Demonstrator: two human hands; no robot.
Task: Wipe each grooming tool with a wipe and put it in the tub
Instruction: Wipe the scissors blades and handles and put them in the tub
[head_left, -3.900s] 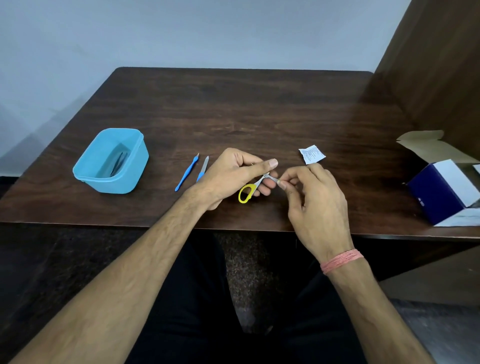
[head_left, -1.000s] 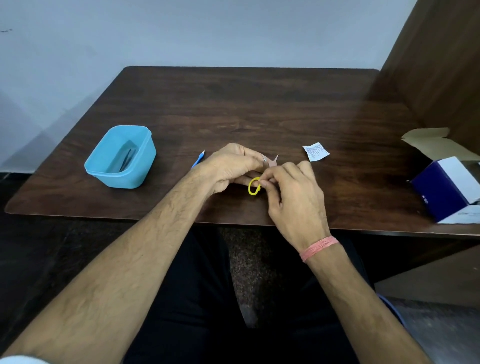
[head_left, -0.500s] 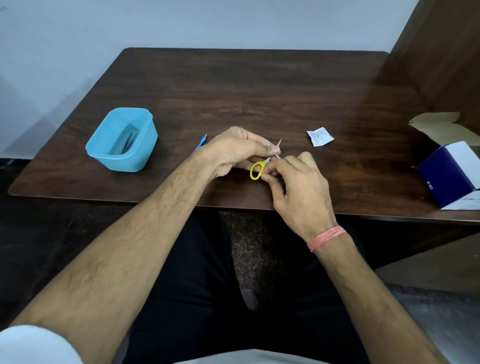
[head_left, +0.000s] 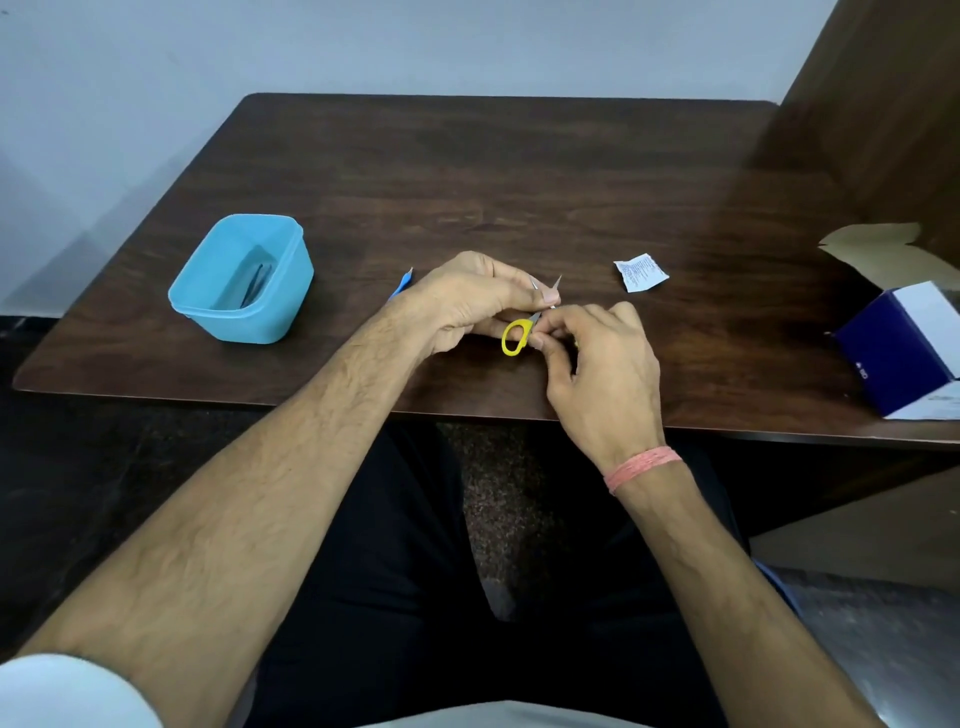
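Note:
Small scissors with yellow loops (head_left: 517, 336) sit between both hands above the table's front middle, blades spread and pointing away. My left hand (head_left: 470, 306) grips the scissors near the blades, thumb on top. My right hand (head_left: 597, 353) pinches the handle end; whether a wipe is under its fingers I cannot tell. The light blue tub (head_left: 241, 280) stands at the left with dark metal tools inside. A blue-handled tool (head_left: 401, 284) lies on the table, mostly hidden behind my left hand.
A torn white wipe sachet (head_left: 640, 271) lies right of the hands. A navy and white box (head_left: 906, 351) with an open flap stands at the right edge of the dark wooden table (head_left: 519, 171). A wooden partition rises at the far right.
Since 3.9 s ago the scissors have been opened, blades spread, and my right hand has shifted from the blade tip to the handle end. Over the last half second little has moved.

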